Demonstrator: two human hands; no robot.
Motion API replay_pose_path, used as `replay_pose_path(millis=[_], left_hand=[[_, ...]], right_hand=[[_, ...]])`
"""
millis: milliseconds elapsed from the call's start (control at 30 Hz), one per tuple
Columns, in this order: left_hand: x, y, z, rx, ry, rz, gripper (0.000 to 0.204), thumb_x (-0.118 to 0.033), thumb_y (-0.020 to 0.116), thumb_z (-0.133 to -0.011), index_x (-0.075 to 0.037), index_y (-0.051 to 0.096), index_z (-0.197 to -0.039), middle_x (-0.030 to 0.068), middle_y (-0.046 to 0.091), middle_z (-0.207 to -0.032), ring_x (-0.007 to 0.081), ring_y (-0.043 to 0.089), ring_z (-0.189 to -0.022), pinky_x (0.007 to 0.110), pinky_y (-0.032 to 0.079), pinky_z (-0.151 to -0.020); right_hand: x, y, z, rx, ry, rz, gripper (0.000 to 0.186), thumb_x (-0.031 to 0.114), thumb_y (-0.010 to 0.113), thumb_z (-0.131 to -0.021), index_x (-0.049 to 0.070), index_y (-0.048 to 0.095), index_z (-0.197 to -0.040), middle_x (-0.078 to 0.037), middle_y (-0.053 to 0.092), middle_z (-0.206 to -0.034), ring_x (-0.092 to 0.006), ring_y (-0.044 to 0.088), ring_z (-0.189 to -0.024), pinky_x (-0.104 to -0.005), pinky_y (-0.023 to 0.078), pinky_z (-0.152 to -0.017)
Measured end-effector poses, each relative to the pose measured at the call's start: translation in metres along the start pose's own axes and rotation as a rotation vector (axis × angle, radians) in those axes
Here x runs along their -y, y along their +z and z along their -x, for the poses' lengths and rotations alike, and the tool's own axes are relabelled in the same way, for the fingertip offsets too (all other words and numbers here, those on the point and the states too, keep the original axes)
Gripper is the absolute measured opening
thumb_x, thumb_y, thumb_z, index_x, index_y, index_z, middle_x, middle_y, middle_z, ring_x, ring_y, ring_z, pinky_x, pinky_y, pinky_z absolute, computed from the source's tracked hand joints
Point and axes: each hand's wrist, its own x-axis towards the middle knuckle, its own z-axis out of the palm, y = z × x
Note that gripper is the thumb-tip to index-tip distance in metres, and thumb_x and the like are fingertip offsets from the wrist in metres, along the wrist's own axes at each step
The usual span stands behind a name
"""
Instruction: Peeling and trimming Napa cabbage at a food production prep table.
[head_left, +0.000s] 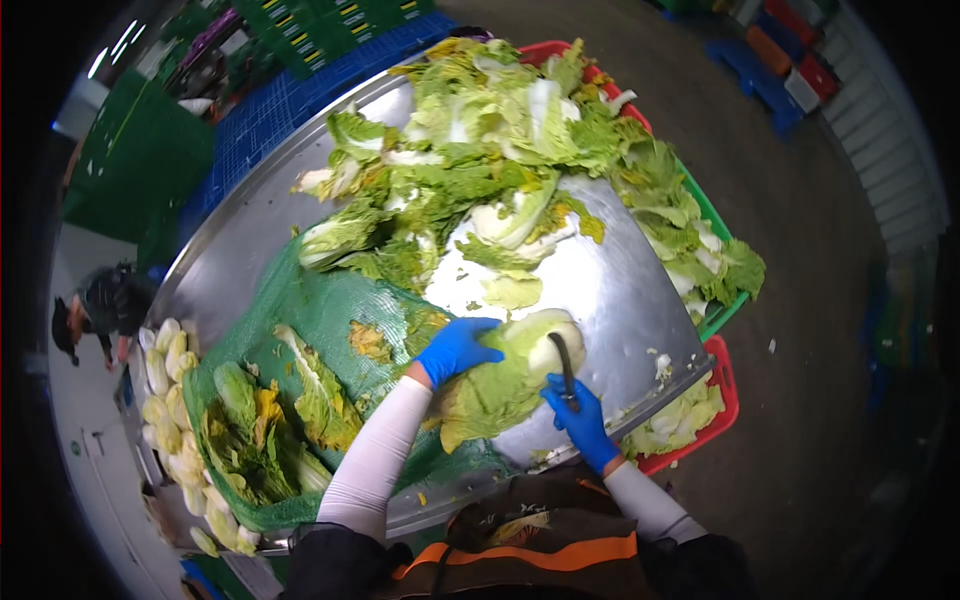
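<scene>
My blue-gloved left hand (458, 350) grips a leafy Chinese cabbage (500, 390) lying at the near right of the steel table (650, 295). My blue-gloved right hand (580, 420) holds a dark curved knife (561, 360), its blade at the cabbage's pale base end. Under and left of the cabbage spreads a green mesh sack (285, 300) with loose yellowed leaves (325, 400) on it. A large heap of leaves and cabbages (480, 120) covers the far part of the table.
Trimmed pale cabbages (170, 400) are piled at the left. Red (730, 380) and green (720, 210) crates of leaves line the right edge. Green crates (140, 150) and a blue pallet (250, 130) stand behind. Another person (105, 305) bends over at the far left.
</scene>
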Motion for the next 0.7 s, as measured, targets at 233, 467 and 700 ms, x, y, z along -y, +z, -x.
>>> replay_pose_path(millis=[233,467,700], left_hand=[[-0.098,0.1,-0.001,-0.386,0.114,-0.828,0.105,-0.048,0.079,-0.064,0.005,0.031,-0.14,0.0256,0.049,-0.129,0.042,0.05,-0.114,0.054,0.038,-0.096],[-0.083,0.085,-0.045,-0.327,-0.123,-0.677,0.113,-0.051,0.086,-0.049,0.003,0.039,-0.137,0.0225,0.058,-0.12,0.0361,0.058,-0.109,0.044,0.047,-0.093],[-0.065,0.12,-0.041,-0.326,-0.099,-0.627,0.102,-0.051,0.086,-0.052,-0.002,0.045,-0.132,0.02,0.061,-0.113,0.0334,0.061,-0.103,0.043,0.05,-0.086]], right_hand=[[-0.045,-0.106,-0.044,-0.195,-0.009,0.066,0.015,0.009,0.055,-0.093,0.005,0.052,-0.107,-0.003,0.057,-0.085,-0.0087,0.055,-0.065,-0.0254,0.049,-0.057],[-0.012,-0.116,-0.073,0.02,-0.059,0.286,0.021,0.014,0.061,-0.089,0.005,0.054,-0.106,-0.012,0.063,-0.085,-0.0235,0.064,-0.075,-0.0357,0.052,-0.063],[0.007,-0.119,-0.076,-0.069,-0.358,0.643,0.017,0.022,0.057,-0.09,0.008,0.056,-0.099,-0.017,0.064,-0.078,-0.0387,0.063,-0.068,-0.046,0.05,-0.059]])
